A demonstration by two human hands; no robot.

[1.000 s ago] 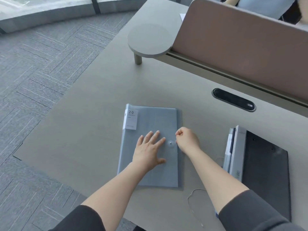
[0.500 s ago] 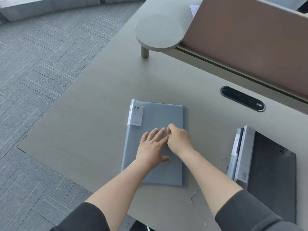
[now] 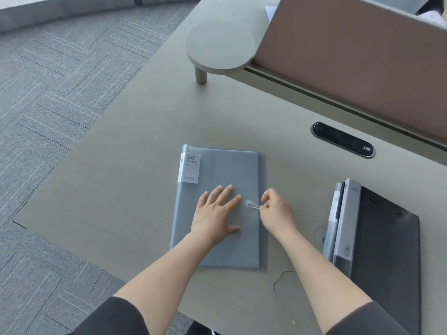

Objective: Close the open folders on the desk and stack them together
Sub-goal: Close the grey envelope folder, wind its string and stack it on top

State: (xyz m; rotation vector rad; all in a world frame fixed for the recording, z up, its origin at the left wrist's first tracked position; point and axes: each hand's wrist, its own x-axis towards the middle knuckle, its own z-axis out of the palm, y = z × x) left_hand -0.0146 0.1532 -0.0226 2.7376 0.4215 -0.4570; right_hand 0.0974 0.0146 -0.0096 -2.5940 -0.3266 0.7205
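Note:
A closed grey-blue folder [image 3: 227, 172] with a white "20 pockets" label lies flat on the desk [image 3: 125, 180]. My left hand [image 3: 216, 213] presses flat on its cover, fingers spread. My right hand [image 3: 275, 209] pinches a thin white string [image 3: 254, 205] that runs to the round button clasp near the folder's right edge. To the right lies a dark grey folder [image 3: 384, 245] with a pale spine and clear sleeves along its left side.
A loose string loop [image 3: 278, 284] trails on the desk near the front edge. A black cable grommet [image 3: 342, 139] sits behind the folders. A raised round shelf [image 3: 220, 47] and a tan divider panel [image 3: 358, 61] stand at the back. Carpet lies left.
My right hand moved off the folder cover to the right, drawing the string taut from the button clasp. My left hand stayed flat on the cover.

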